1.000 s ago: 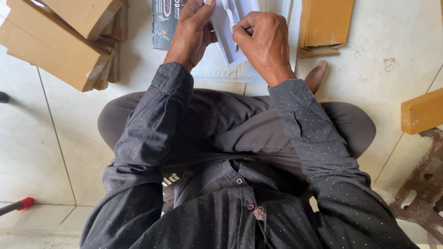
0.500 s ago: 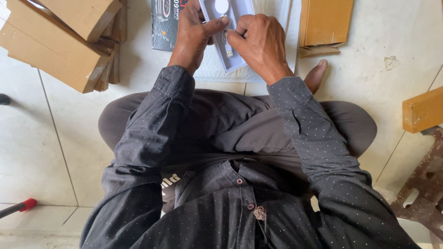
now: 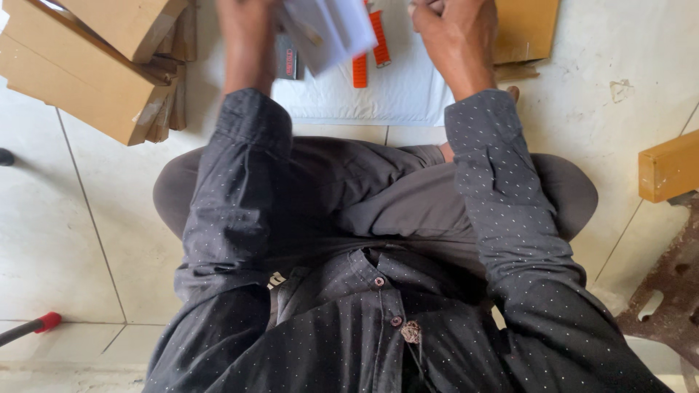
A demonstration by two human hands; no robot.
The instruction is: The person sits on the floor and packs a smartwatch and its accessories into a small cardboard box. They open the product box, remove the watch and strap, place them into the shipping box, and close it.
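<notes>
at the top edge of the view, left of centre, the left hand holds a white card sleeve, tilted and blurred; its fingers are cut off by the frame, so their grip cannot be told. right of it lie two orange straps on a white padded mailer. the right hand is curled into a loose fist, whether holding anything cannot be told. brown cardboard boxes sit far left on the pale tiled floor.
</notes>
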